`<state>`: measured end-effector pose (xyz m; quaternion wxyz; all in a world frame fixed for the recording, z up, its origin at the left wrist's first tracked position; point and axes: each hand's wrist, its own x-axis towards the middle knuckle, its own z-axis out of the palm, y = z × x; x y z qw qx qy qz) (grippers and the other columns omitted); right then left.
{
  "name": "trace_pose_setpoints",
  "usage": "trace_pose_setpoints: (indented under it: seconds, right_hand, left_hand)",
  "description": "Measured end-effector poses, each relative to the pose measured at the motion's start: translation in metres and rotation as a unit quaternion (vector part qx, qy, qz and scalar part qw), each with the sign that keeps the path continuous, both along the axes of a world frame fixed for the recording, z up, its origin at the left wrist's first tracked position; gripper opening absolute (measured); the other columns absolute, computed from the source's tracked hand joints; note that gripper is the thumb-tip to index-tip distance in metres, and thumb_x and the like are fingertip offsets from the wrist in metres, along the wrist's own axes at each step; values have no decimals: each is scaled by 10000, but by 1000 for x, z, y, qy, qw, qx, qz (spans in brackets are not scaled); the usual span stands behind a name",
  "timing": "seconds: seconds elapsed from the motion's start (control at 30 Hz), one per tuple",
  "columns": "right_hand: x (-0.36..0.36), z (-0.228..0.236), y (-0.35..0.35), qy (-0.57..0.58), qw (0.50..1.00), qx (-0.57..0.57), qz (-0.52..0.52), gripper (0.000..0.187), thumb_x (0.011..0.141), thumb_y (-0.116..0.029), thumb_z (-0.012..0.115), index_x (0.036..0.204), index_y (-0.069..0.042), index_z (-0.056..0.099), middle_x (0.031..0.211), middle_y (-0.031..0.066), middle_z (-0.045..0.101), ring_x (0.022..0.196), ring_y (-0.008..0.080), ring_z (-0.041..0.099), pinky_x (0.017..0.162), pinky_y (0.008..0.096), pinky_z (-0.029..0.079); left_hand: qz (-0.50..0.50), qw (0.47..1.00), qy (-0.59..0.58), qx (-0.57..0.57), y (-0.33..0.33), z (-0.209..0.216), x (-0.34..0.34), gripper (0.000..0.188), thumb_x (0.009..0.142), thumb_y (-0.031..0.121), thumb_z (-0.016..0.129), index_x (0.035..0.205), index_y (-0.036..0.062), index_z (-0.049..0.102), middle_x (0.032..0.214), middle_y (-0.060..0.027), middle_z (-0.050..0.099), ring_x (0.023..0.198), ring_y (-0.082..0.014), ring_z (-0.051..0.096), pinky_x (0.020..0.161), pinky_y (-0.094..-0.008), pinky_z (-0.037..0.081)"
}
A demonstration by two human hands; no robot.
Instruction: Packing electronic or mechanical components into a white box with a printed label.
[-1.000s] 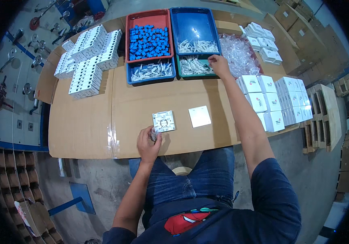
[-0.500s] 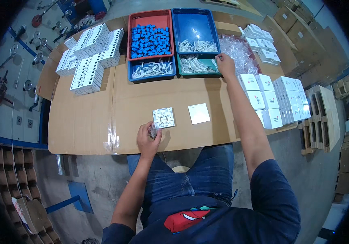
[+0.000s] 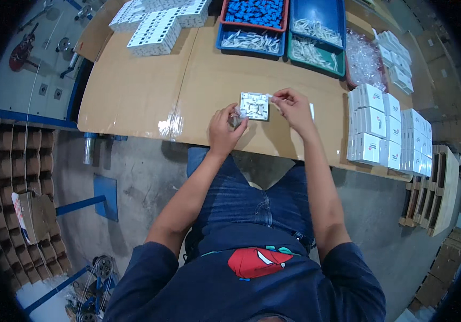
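Observation:
A white square frame (image 3: 254, 105) with moulded fittings inside lies on the cardboard-covered table in front of me. At its lower left corner, the fingers of my left hand (image 3: 225, 130) are closed around a small clear plastic bag (image 3: 235, 119); what the bag contains is hard to make out. At the frame's upper right edge, my right hand (image 3: 295, 111) pinches a small white part (image 3: 269, 97). A plain white square plate (image 3: 311, 111) lies mostly hidden behind my right hand.
Behind the work spot stand trays: a red tray (image 3: 252, 25) of blue parts, blue and green trays of slim white pieces, and clear bags (image 3: 364, 59). White boxes (image 3: 370, 126) are stacked at right. More white units (image 3: 158, 35) stand at far left.
My right hand has come from the green tray to the frame with a small white part. My left hand stays by the frame with the bag. The whole view has shifted.

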<state>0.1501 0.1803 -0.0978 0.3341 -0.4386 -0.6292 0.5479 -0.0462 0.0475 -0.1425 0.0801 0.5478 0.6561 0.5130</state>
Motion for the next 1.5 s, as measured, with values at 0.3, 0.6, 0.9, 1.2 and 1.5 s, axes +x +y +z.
trace_pose_setpoints:
  seconds: [0.3, 0.6, 0.9, 1.2, 1.5]
  right_hand:
    - [-55, 2, -50, -81, 990, 99, 65, 174, 912, -174, 759, 981, -15, 738, 850, 86, 734, 658, 145, 613, 636, 312, 512]
    - [-52, 16, -51, -187, 960, 131, 161, 239, 941, -258, 733, 1036, -43, 771, 991, 140, 699, 826, 277, 707, 736, 383, 555]
    - [-13, 77, -39, -94, 979, 104, 144, 139, 963, -172, 731, 1007, -43, 759, 898, 6, 726, 760, 85, 585, 659, 251, 435]
    - [4, 92, -44, -147, 962, 129, 190, 124, 909, -98, 722, 1004, -23, 748, 941, 49, 717, 825, 144, 644, 695, 297, 467]
    - [8, 72, -61, -115, 968, 154, 159, 165, 902, -100, 723, 1040, -12, 738, 943, 88, 713, 828, 182, 662, 726, 306, 517]
  left_hand:
    - [-10, 999, 32, 7, -8, 2, -3, 473, 793, 149, 842, 1227, 53, 679, 1021, -128, 681, 928, -282, 682, 815, -382, 554]
    - [-30, 999, 15, 35, -7, -1, -6, 571, 776, 154, 847, 1305, 77, 644, 1032, -116, 711, 942, -256, 687, 823, -392, 534]
    - [-250, 818, -510, -85, -14, 43, 16, 691, 894, -19, 771, 1499, 17, 440, 1144, -129, 714, 1047, -177, 697, 931, -289, 552]
    - [-126, 967, -221, -24, -12, 71, 38, 703, 804, 71, 862, 1416, 5, 523, 1275, -116, 647, 1166, -214, 641, 1018, -341, 511]
    - [-92, 960, -262, -23, -16, 38, 53, 452, 838, 53, 803, 1262, 13, 651, 1150, -105, 715, 1025, -185, 679, 903, -323, 534]
